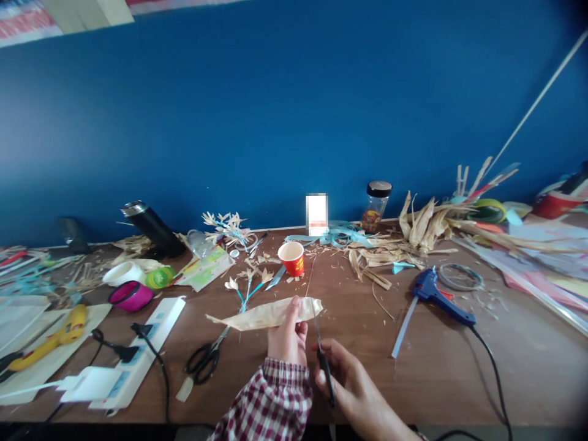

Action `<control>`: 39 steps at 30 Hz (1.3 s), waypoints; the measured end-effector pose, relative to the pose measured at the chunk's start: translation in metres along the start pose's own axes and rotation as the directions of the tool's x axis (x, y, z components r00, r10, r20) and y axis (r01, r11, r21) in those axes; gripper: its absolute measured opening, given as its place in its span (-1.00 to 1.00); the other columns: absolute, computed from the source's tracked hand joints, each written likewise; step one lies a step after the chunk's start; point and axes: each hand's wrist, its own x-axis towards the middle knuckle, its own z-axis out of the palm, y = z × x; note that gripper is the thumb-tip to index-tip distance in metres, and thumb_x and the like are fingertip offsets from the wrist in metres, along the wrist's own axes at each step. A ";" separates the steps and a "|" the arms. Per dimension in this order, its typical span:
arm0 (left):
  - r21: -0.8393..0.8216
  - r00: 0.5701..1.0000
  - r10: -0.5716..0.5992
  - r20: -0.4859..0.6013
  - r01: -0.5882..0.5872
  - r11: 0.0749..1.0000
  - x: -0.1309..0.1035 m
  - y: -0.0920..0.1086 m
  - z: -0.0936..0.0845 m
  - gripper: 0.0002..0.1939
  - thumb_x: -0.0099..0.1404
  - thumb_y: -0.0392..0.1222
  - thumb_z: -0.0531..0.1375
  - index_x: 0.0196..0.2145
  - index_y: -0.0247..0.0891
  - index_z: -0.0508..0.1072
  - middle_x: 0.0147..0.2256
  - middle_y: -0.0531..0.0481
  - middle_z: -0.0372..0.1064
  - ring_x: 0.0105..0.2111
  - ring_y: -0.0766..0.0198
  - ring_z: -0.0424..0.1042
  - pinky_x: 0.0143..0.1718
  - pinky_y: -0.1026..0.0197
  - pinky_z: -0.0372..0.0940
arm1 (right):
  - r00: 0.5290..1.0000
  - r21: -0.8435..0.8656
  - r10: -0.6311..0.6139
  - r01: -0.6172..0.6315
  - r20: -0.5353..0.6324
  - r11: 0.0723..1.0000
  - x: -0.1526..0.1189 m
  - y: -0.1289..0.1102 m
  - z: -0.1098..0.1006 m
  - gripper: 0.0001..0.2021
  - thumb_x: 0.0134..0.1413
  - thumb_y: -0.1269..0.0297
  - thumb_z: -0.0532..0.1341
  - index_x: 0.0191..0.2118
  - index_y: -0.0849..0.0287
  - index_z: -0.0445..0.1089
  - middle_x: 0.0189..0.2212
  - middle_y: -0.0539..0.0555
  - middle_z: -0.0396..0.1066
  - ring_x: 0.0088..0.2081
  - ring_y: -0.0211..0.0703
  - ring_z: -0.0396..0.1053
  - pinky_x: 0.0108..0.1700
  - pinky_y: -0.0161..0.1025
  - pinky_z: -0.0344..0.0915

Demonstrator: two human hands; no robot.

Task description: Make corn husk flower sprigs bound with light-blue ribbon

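My left hand (290,337), in a checked sleeve, pinches a pale dried corn husk (257,315) between thumb and fingers. The husk stretches out to the left in a long point, and its blunt end lies to the right of the thumb. In my right hand (345,376) is a pair of black-handled scissors (324,373), seen edge-on. Their narrow blade points up and meets the husk near its right end; whether the blades are apart I cannot tell. Just beyond the husk are small husk flowers (248,282) on blue stems and a red paper cup (292,260).
Left lie other black scissors (203,362), a white power strip (151,343) with plugs and cables, and a magenta ring-shaped item (131,296). Right are a blue glue gun (441,297) with trailing cord and piled husks (425,226). A lidded jar (375,205) stands by the blue wall.
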 end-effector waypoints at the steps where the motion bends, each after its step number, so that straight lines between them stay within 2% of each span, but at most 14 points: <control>1: -0.002 1.000 -0.009 0.004 0.009 1.000 -0.001 0.000 0.000 -0.79 -0.04 -0.28 0.39 -0.41 -0.34 0.48 -0.40 -0.01 0.45 -0.57 0.49 0.36 -0.59 0.44 0.25 | 1.000 0.011 -0.008 0.008 0.003 1.000 0.001 0.001 0.000 -0.67 0.04 0.07 0.24 -0.16 0.18 0.30 -0.43 -0.03 0.27 -0.39 -0.25 0.19 -0.34 -0.33 0.16; 7: -0.002 0.999 -0.029 0.014 0.029 1.000 -0.003 0.000 -0.001 -0.77 -0.04 -0.28 0.39 -0.38 -0.37 0.50 -0.38 -0.02 0.44 -0.55 0.50 0.36 -0.60 0.45 0.26 | 0.999 -0.040 -0.003 0.001 -0.046 0.999 0.003 0.010 -0.005 -0.64 0.06 0.09 0.23 -0.08 0.17 0.28 -0.44 -0.03 0.30 -0.40 -0.25 0.21 -0.36 -0.34 0.15; 11: 0.009 0.999 -0.035 0.022 0.035 0.999 -0.002 -0.002 -0.002 -0.78 -0.05 -0.27 0.40 -0.42 -0.40 0.50 -0.44 -0.03 0.45 -0.59 0.49 0.35 -0.63 0.45 0.25 | 0.996 -0.105 -0.022 0.012 -0.091 0.994 0.004 0.015 -0.008 -0.61 0.05 0.08 0.24 -0.06 0.19 0.28 -0.45 -0.04 0.29 -0.43 -0.27 0.18 -0.39 -0.35 0.13; 18: 0.022 0.999 -0.017 0.028 0.016 1.000 -0.002 -0.005 -0.003 -0.80 -0.04 -0.28 0.39 -0.42 -0.37 0.49 -0.44 -0.01 0.45 -0.60 0.50 0.34 -0.63 0.46 0.24 | 0.997 -0.105 -0.036 0.029 -0.063 0.994 0.004 0.012 -0.008 -0.64 0.07 0.10 0.22 -0.07 0.20 0.30 -0.41 0.00 0.34 -0.37 -0.22 0.24 -0.33 -0.32 0.17; 30: 0.032 0.999 -0.029 0.041 0.028 0.999 0.002 -0.006 -0.004 -0.77 -0.07 -0.28 0.41 -0.42 -0.35 0.49 -0.45 0.02 0.44 -0.60 0.49 0.34 -0.64 0.45 0.24 | 0.995 -0.139 -0.041 0.028 -0.090 0.990 0.004 0.016 -0.010 -0.67 0.08 0.13 0.21 -0.08 0.21 0.31 -0.40 0.01 0.37 -0.37 -0.21 0.26 -0.32 -0.31 0.19; 39: 0.027 0.999 -0.033 0.029 0.032 0.999 0.000 -0.006 -0.001 -0.82 -0.02 -0.32 0.37 -0.42 -0.34 0.47 -0.46 0.02 0.44 -0.60 0.47 0.35 -0.64 0.44 0.24 | 0.992 -0.143 0.001 -0.020 -0.129 0.989 0.004 0.015 -0.009 -0.72 0.09 0.12 0.19 -0.14 0.19 0.32 -0.50 -0.06 0.28 -0.47 -0.29 0.18 -0.43 -0.36 0.14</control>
